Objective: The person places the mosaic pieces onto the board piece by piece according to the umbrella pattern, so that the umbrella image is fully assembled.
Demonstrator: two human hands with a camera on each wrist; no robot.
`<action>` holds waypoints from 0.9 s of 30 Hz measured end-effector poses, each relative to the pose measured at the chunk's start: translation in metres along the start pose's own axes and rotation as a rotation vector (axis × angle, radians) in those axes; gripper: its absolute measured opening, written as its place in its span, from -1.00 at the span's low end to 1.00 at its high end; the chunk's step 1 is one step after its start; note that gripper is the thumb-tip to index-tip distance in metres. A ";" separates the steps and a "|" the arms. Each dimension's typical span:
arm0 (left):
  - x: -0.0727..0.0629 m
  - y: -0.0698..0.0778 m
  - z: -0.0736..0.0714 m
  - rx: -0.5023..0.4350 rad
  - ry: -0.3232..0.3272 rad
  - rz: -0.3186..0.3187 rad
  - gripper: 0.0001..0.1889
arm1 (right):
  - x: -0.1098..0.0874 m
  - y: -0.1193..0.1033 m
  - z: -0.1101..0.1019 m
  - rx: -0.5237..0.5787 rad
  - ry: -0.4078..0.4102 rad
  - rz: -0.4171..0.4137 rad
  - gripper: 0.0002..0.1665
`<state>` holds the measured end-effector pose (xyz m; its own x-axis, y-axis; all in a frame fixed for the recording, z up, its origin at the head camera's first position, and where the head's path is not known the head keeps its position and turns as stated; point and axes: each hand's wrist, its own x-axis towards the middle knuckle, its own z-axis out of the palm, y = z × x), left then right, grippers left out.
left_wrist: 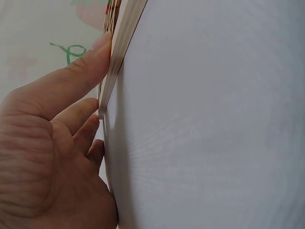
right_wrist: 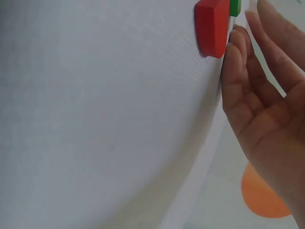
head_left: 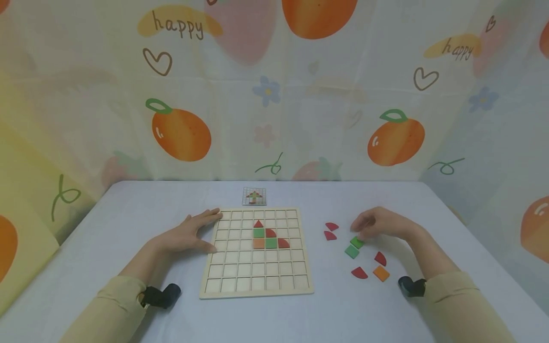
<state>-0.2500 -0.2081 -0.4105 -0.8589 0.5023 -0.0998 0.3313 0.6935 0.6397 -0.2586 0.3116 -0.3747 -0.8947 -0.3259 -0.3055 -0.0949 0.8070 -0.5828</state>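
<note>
A wooden grid board lies on the table with a red triangle, green squares, an orange square and red quarter-circle pieces in its cells. My left hand rests against the board's left edge, fingers extended; in the left wrist view the thumb touches the rim. To the right, my right hand hovers over a loose green square, thumb tip close to it. Whether they touch is unclear. The right wrist view shows a gap between thumb and fingers, nothing seen between them.
Another green square lies beside the first. Around them are an orange square and several red quarter-circle pieces. A small pattern card lies behind the board. A printed cloth hangs behind the white table.
</note>
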 end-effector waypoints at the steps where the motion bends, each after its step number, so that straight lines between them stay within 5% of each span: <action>1: 0.000 0.000 0.000 0.000 0.001 0.002 0.02 | 0.000 0.001 0.000 0.006 -0.009 0.000 -0.65; 27: -0.003 0.007 -0.002 -0.009 -0.007 0.001 0.02 | 0.002 0.000 0.009 0.002 -0.060 -0.062 -0.75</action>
<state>-0.2455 -0.2057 -0.4039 -0.8558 0.5068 -0.1040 0.3287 0.6879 0.6471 -0.2566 0.3062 -0.3825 -0.8596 -0.4036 -0.3133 -0.1479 0.7835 -0.6035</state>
